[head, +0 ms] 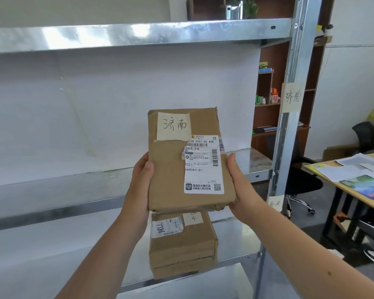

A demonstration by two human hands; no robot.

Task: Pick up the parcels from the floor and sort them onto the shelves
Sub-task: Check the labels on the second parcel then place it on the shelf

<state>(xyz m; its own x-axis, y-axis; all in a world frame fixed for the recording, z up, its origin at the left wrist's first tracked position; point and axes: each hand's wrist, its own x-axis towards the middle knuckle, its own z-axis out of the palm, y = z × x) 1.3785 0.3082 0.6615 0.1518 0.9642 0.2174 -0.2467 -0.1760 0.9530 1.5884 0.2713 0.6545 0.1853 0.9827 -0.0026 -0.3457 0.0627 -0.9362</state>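
Note:
I hold a flat brown cardboard parcel (168, 175) upright in front of the metal shelf rack (52, 190). It carries a handwritten paper tag at the top and a white shipping label on its right half. My left hand (141, 178) grips its left edge and my right hand (238, 180) grips its right edge. Below it, a second brown parcel (181, 247) with its own tag and label lies on a lower shelf. A handwritten paper tag (293, 96) with the same characters as the held parcel's tag is taped to the rack's right post.
The rack's right upright post (289, 126) stands just right of my hands. Beyond it are a wooden desk (354, 190) with papers, a black office chair (300, 182) and a brown bookcase (268, 93). A white sheet backs the shelves.

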